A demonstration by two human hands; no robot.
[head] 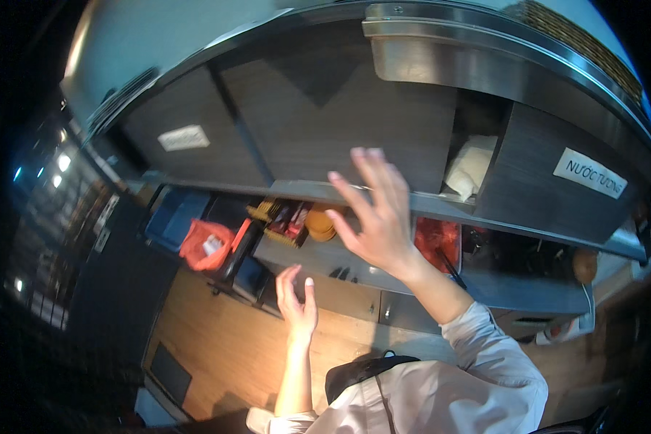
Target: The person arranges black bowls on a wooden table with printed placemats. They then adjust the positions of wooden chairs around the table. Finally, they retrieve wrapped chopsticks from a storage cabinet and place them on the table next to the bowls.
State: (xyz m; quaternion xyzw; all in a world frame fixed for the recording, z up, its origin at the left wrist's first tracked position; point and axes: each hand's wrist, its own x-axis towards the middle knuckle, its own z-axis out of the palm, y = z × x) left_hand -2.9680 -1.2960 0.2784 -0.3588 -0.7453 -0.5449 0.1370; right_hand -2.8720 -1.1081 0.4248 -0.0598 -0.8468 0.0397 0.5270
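My right hand is raised with its fingers spread and holds nothing. It is in front of a dark grey cabinet panel; whether it touches the panel I cannot tell. To its right, a gap in the cabinet front shows a pale, full bag. My left hand hangs lower, thumb and fingers apart, with nothing in it. It is in front of a counter. On that counter are an orange round container, a yellow basket of small packets and a red tray.
Left of the counter, a dark trolley carries a red plastic bag and a blue bin. Overhead, a stainless-steel pan juts out near a woven basket. A labelled panel closes the cabinet's right side. Wooden flooring lies below.
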